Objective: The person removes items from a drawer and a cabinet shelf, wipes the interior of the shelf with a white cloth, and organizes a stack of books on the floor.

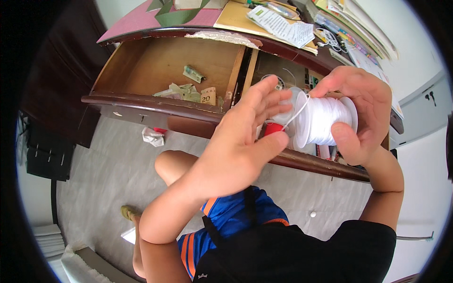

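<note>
My right hand (370, 101) grips a spool of white cord (325, 121) by its side, thumb on the winding and fingers over the top. The spool is tilted above the open right drawer (302, 159). A loose strand of cord (296, 115) runs from the spool toward my left hand (236, 144). My left hand is open beside the spool, with fingers stretched out and thumb apart. Whether the strand touches its fingers I cannot tell. Behind the hands, a red object (272, 128) and other small things lie partly hidden in that drawer.
The open left drawer (165, 54) holds crumpled banknotes (186, 92) and a rolled note (193, 74). On the desktop lie a green ribbon (177, 16), printed paper (281, 26), a coiled white cable (332, 40) and stacked papers (363, 23). A crumpled white wrapper (153, 137) sits on the floor.
</note>
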A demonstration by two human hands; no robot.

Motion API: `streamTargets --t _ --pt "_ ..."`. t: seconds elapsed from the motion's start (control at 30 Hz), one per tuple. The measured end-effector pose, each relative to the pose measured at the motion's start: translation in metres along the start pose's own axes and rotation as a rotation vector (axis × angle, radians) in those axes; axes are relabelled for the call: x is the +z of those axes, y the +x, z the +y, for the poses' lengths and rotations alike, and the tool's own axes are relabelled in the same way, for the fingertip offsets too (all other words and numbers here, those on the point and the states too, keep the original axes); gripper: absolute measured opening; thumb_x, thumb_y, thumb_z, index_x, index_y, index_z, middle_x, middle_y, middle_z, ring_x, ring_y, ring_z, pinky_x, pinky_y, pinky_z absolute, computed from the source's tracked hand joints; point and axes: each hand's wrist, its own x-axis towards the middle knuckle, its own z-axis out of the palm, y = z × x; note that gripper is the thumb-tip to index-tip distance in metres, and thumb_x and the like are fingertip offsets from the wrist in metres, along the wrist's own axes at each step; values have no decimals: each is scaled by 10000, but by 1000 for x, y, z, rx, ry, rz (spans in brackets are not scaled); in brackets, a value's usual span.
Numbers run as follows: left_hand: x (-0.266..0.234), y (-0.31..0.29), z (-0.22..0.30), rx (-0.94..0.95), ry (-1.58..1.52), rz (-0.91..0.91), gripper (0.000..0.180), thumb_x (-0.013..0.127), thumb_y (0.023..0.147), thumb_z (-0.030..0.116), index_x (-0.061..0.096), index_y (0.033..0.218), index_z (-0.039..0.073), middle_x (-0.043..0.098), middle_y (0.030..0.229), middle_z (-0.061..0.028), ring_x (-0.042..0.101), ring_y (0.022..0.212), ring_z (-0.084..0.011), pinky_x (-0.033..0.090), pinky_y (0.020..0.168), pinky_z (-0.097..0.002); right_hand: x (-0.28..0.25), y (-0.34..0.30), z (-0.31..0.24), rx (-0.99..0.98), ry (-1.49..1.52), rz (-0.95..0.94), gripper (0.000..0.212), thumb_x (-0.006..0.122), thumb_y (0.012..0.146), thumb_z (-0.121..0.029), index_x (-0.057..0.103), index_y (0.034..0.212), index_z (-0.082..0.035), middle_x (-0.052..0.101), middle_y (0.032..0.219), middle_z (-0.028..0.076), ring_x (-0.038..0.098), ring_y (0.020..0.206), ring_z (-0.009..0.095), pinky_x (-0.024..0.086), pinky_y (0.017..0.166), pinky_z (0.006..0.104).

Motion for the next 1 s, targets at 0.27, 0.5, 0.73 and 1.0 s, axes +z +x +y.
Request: streamTargets --t 0.27,0.5,0.73,1.0 --pt "-11 -30 52 -139 303 -223 204 596 897 176 690 847 3 623 704 -11 504 598 -58 397 536 -209 -11 3 -30 -560 -581 -229 496 716 636 -10 521 1091 -30 575 1093 196 619 870 321 530 731 366" --pt "9 -74 35 146 275 -314 240 571 913 216 678 840 14 629 689 -63 581 613 -135 452 579 -271 18 -2 -49 -34 -271 160 372 613 767 10 493 1118 -18 584 1098 183 606 960 267 509 818 345" --pt "-6 -68 13 -166 61 -379 191 529 921 138 581 794 5 611 738 -75 598 664 -177 480 643 -300 3 -36 -93 513 526 -298 353 735 682 -88 558 986 -59 581 938 87 621 857 222 501 724 314" --pt "43 -85 3 11 81 -381 120 580 885 108 603 813 14 565 681 -104 575 575 -275 444 513 -333 4 -62 -89 511 781 103 431 750 723 -133 480 1048 -45 523 965 162 614 805 285 541 684 378"
